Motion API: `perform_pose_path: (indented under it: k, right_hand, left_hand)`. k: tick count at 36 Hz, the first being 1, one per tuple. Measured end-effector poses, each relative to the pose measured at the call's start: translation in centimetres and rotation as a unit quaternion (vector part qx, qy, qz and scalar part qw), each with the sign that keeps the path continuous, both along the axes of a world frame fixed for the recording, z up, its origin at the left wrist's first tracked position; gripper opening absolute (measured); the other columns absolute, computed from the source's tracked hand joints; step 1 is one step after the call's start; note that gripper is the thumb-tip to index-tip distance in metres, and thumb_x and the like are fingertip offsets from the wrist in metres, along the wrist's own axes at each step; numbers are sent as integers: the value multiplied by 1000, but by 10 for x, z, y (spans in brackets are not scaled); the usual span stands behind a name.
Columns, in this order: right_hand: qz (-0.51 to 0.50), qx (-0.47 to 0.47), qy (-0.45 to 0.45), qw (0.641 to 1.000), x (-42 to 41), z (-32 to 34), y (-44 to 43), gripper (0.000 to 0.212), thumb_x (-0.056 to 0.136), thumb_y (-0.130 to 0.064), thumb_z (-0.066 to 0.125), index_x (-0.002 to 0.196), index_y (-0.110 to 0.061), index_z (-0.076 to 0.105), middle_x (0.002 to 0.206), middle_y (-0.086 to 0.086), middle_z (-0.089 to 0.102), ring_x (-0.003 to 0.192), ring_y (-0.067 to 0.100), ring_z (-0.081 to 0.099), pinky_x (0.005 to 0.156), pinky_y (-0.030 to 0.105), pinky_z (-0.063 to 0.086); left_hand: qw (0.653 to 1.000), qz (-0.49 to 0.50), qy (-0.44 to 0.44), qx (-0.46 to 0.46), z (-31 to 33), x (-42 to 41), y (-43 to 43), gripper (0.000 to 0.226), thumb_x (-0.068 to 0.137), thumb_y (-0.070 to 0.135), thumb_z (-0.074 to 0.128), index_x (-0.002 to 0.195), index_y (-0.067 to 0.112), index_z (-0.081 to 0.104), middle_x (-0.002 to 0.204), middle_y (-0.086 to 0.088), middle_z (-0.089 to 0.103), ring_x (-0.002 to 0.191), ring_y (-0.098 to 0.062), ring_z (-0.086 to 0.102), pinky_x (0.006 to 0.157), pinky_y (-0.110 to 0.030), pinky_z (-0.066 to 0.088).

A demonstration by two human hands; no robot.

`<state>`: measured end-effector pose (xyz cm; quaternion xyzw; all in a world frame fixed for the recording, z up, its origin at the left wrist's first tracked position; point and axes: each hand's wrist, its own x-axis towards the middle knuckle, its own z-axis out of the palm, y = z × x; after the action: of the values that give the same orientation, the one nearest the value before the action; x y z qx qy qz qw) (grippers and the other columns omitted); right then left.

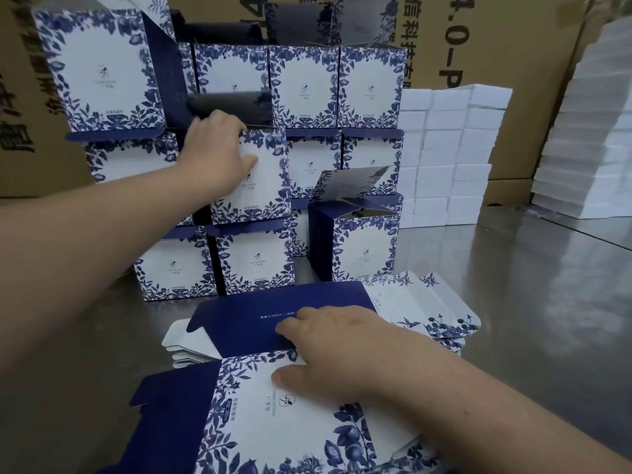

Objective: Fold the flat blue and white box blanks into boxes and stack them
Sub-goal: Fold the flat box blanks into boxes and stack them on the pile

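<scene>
- On the steel table (pixel 513 319), against brown cartons (pixel 496 46), about a dozen folded boxes (pixel 301 83) show their fronts in three tiers; any behind them are hidden.
- One more folded box (pixel 362 248) stands at the front right of the stack with its lid flap raised.
- Nearest the person lies one pile of flat blanks (pixel 441 313), too many to count. The top blank (pixel 273 422) is skewed across the rest.
- Two white stacks stand further right: foam-like blocks (pixel 451 148) just beside the boxes, and a stepped heap (pixel 588 148) at the frame's edge.
- Bare tabletop opens to the right of the pile and, narrower, to its left. A thin strip separates the pile from the bottom tier.
- The left hand (pixel 219 148) reaches forward with its arm extended. It grips a middle-tier box (pixel 260 189), fingers hooked over the top edge and thumb on the white front. That box sits tilted on the tier below.
- The right hand (pixel 338 350) lies palm-down on the top blank. Its lightly bent fingers rest on the navy panel and its thumb on the white panel, without clasping it.
</scene>
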<state>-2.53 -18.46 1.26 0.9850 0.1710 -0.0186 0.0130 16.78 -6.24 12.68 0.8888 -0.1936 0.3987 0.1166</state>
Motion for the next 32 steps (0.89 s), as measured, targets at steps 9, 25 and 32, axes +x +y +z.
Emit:
perform_pose_path:
  k: [9, 25, 32]
  right_hand:
    - [-1, -5, 5, 1000, 0, 1, 1, 55, 94, -54, 37, 138, -20, 37, 124, 4, 49, 114, 25, 48, 88, 38, 38]
    - [-2, -13, -6, 1000, -1, 1, 2, 54, 94, -53, 39, 136, -19, 38, 119, 6, 49, 112, 27, 48, 84, 37, 37]
    - [-1, -8, -9, 1000, 0, 0, 2, 53, 94, -53, 38, 136, -20, 39, 117, 4, 50, 110, 25, 50, 87, 39, 40]
  left_hand:
    - [989, -62, -121, 56, -24, -12, 10, 66, 80, 13, 68, 137, 3, 38, 141, -22, 37, 136, -38, 25, 114, -49, 12]
    - [970, 21, 159, 182, -124, -7, 21, 55, 95, 37, 39, 143, 21, 18, 96, -2, 61, 75, -25, 52, 60, -31, 36]
    - [978, 58, 126, 158, -118, -5, 17, 62, 95, 38, 39, 146, 17, 11, 64, 6, 42, 52, -15, 40, 43, -27, 23]
